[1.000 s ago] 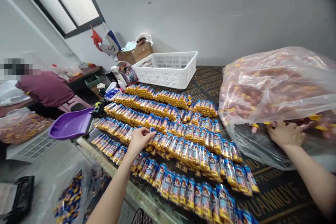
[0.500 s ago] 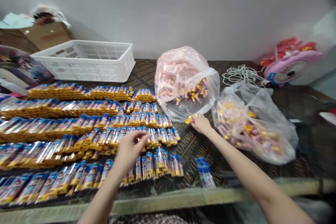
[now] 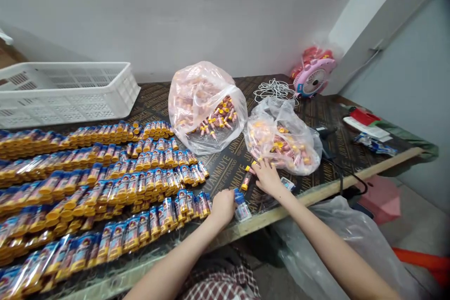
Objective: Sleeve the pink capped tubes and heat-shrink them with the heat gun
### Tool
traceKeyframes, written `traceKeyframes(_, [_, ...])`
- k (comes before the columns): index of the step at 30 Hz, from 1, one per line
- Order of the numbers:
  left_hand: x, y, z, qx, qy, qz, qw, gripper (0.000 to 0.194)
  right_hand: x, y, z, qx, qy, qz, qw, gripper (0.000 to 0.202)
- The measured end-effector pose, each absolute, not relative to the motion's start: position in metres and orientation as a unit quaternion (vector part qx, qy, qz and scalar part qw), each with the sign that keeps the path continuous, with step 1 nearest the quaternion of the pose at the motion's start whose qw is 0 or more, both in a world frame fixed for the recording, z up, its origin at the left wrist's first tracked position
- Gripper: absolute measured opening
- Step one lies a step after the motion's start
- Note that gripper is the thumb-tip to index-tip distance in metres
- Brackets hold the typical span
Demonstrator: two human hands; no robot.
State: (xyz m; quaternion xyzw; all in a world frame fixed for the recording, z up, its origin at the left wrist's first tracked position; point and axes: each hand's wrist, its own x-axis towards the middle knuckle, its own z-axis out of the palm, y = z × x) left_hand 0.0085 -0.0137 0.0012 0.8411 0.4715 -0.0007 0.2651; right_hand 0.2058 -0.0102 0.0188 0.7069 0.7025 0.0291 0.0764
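Note:
My left hand [image 3: 223, 208] is closed, its fingertips at the blue top edge of a small stack of clear wrappers [image 3: 242, 208] near the table's front edge. Its grip is hidden from view. My right hand [image 3: 267, 178] is bent over a small yellow-capped pink piece, whose yellow end shows at the fingers. Beside the thumb lies a small tube with yellow ends [image 3: 246, 179]. Just behind this hand sits a clear bag of yellow-and-pink pieces [image 3: 281, 143]. A larger open bag of similar pieces [image 3: 207, 108] stands farther back.
Rows of blue-and-yellow wrapped packs [image 3: 130, 183] cover the left of the table, with a white plastic basket [image 3: 116, 98] behind them. White cord [image 3: 274, 89] and a pink fan [image 3: 314, 77] are at the back right. A wooden strip [image 3: 365, 168] edges the front.
My view has turned to the right. My left hand has moved from above the packs to the blue-topped wrappers. My right hand has come nearer the front edge, beside the smaller bag.

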Motion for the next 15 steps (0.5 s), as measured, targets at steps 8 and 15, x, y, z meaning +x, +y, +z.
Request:
traceKeyframes(8, [0.01, -0.014, -0.002, 0.83, 0.491, 0.019, 0.262, 0.013, 0.208, -0.018, 0.001, 0.586, 0.799, -0.076, -0.11, 0.037])
traceKeyframes(15, [0.006, -0.015, -0.004, 0.807, 0.513, 0.03, 0.291, 0.009, 0.201, -0.025, -0.002, 0.628, 0.741, -0.106, -0.211, 0.015])
